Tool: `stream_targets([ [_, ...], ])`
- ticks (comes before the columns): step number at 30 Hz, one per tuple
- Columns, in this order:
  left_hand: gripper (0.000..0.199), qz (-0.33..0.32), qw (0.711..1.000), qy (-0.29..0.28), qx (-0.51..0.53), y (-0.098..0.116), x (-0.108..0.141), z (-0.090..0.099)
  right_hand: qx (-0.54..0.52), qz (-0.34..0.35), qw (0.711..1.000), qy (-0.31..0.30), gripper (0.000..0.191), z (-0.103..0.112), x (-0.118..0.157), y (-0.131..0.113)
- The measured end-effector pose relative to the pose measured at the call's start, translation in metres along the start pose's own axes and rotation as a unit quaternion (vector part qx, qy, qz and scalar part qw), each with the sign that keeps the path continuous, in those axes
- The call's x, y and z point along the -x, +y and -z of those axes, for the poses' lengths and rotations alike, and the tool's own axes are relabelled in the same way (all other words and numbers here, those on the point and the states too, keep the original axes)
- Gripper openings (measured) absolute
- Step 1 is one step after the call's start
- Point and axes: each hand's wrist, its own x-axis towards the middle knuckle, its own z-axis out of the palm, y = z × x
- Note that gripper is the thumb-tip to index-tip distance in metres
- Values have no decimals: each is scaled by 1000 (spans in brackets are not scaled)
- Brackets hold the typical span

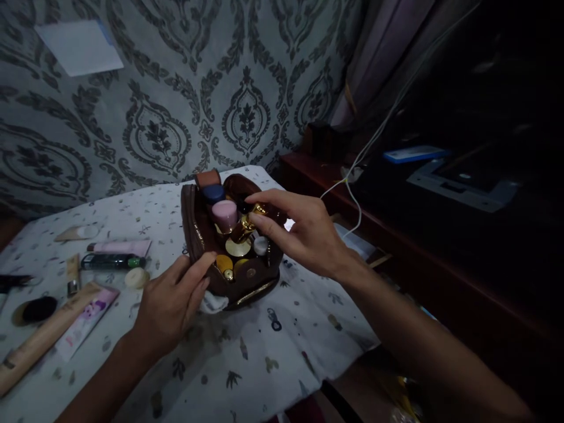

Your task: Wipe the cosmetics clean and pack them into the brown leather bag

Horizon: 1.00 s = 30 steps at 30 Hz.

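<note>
A dark brown zippered cosmetics bag (188, 220) stands unzipped on the cloth, packed with small containers. My left hand (170, 299) is closed on its near left edge, beside a crumpled white cloth (214, 302). Over the opening, my right hand (304, 229) pinches a shiny gold tube (249, 224) between thumb and fingers; its exact kind is unclear. Inside the bag are a pink-capped container (225, 215), a dark blue lid (213, 194), a round gold lid (238, 247) and a white cap (260, 245). The bag's bottom is hidden.
Left on the patterned tablecloth (247, 364) lie a pink tube (118, 247), a dark green bottle (108, 262), a white tube with purple print (86, 320), a long beige item (48, 335) and a round sponge-like piece (137, 278). White cables (374, 138) hang at right.
</note>
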Motion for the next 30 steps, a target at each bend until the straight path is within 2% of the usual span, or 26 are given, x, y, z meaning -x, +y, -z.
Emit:
stream_targets([
  [4,32,-20,1000,8,-3,1,-5,3,21,7,995,-94,22,7,1,2],
  [8,32,-42,999,-13,-13,2,-9,6,6,8,984,-175,20,20,4,-1],
  [15,38,-69,996,-59,-8,8,-5,5,6,-16,967,-255,13,32,9,-10],
  [18,44,-82,994,-72,3,12,-3,5,6,-38,969,-245,12,34,14,-14],
  [23,56,-101,986,-128,22,18,3,2,13,-45,973,-227,15,37,21,-11],
  [27,59,-93,986,-123,64,20,10,-4,0,-43,977,-211,17,35,18,-6],
  [30,63,-82,984,-128,96,19,12,-6,28,-46,980,-193,17,28,12,-5],
])
